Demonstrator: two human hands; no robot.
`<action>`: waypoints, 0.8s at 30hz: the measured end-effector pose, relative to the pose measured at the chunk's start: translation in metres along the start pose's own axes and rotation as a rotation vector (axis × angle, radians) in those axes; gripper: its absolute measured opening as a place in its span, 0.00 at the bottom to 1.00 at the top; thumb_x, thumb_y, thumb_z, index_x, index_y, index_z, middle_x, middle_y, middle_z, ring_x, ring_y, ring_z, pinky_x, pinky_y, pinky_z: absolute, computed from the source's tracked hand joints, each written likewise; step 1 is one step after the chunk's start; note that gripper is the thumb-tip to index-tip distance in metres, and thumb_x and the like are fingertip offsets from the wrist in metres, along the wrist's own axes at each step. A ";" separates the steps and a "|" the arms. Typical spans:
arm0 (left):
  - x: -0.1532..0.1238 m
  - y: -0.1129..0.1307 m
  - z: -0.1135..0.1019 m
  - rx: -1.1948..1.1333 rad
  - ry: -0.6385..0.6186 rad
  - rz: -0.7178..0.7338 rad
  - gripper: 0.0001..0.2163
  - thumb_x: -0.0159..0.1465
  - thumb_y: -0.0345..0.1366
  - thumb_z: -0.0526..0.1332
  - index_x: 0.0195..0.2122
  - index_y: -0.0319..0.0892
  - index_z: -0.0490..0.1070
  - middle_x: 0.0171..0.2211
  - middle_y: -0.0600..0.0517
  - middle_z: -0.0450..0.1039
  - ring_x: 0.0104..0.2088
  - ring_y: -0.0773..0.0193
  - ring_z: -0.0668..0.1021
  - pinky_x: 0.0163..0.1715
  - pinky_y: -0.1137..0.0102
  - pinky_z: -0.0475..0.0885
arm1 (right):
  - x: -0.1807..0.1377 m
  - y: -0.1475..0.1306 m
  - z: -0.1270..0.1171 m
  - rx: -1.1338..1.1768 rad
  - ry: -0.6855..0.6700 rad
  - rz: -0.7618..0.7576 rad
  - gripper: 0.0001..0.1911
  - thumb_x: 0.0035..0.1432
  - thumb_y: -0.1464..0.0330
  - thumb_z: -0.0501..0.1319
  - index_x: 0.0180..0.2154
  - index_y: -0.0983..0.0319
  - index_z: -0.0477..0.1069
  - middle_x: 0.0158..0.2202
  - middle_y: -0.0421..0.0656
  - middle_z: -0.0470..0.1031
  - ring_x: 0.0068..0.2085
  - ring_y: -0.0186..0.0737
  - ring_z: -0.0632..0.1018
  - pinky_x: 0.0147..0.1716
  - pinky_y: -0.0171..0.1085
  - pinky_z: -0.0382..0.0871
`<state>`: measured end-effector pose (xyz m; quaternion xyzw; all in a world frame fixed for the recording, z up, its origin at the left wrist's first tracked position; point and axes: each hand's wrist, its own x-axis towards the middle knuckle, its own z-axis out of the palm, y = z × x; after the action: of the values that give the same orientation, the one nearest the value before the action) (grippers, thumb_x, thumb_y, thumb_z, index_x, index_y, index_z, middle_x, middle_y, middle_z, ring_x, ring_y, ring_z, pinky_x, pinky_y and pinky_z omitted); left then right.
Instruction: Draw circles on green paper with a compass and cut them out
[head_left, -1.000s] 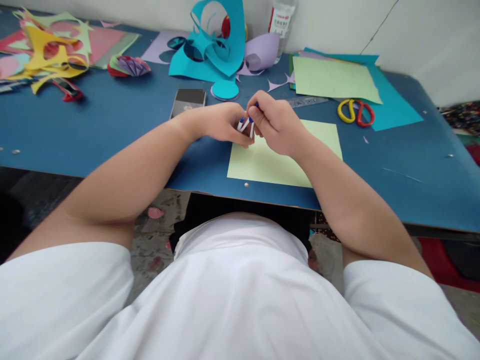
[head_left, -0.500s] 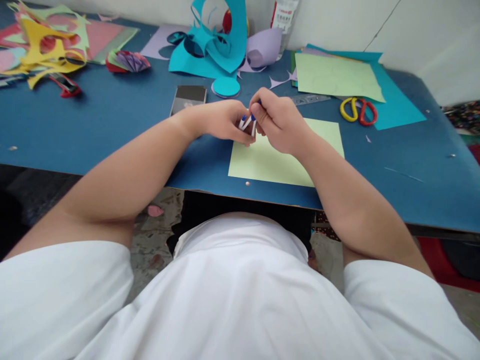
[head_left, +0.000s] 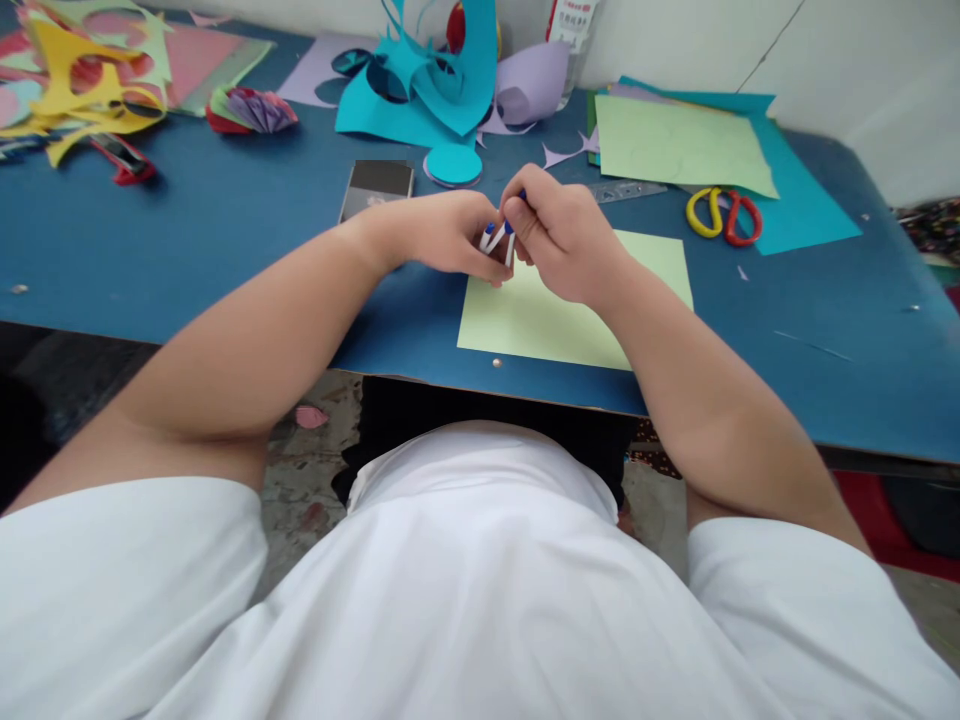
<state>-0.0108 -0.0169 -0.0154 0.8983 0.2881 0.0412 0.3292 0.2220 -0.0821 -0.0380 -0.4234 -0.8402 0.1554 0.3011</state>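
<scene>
Both the left hand (head_left: 459, 236) and right hand (head_left: 561, 238) have their grip pinched on a white-and-blue tool (head_left: 496, 239), over the far left part of the pale green sheet (head_left: 547, 325). One white stem slants up rightward; another runs nearly upright, blue end uppermost.

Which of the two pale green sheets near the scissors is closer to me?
The front sheet, lying on the blue table and partly hidden by your right hand. The back sheet lies atop stacked paper.

My feed shows soft, diffuse light across the bench (head_left: 247, 200), murk beneath it, and stretching toward the lower corners.
</scene>
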 end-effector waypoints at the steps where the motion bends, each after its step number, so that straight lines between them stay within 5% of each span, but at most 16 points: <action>1: 0.000 -0.001 0.000 0.000 0.002 -0.005 0.03 0.70 0.34 0.75 0.40 0.42 0.85 0.34 0.52 0.83 0.39 0.57 0.79 0.45 0.59 0.72 | 0.000 0.000 0.000 -0.004 -0.004 0.001 0.33 0.89 0.32 0.47 0.55 0.47 0.76 0.39 0.47 0.88 0.47 0.61 0.90 0.51 0.55 0.85; 16: -0.004 0.006 -0.003 0.107 0.054 0.066 0.07 0.71 0.33 0.73 0.38 0.46 0.77 0.32 0.55 0.75 0.37 0.60 0.75 0.44 0.60 0.69 | 0.001 -0.003 0.004 0.009 -0.030 -0.036 0.34 0.90 0.33 0.43 0.55 0.49 0.74 0.40 0.46 0.88 0.47 0.55 0.90 0.52 0.51 0.83; 24: -0.002 -0.003 -0.005 0.061 0.034 0.029 0.14 0.70 0.51 0.77 0.37 0.49 0.81 0.30 0.52 0.79 0.42 0.53 0.75 0.48 0.57 0.74 | -0.001 -0.018 -0.011 -0.121 0.044 -0.055 0.26 0.91 0.41 0.45 0.54 0.47 0.73 0.49 0.52 0.89 0.49 0.61 0.88 0.56 0.57 0.85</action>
<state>-0.0153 -0.0131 -0.0131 0.9112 0.2818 0.0521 0.2960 0.2185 -0.0936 -0.0201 -0.4211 -0.8526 0.0867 0.2972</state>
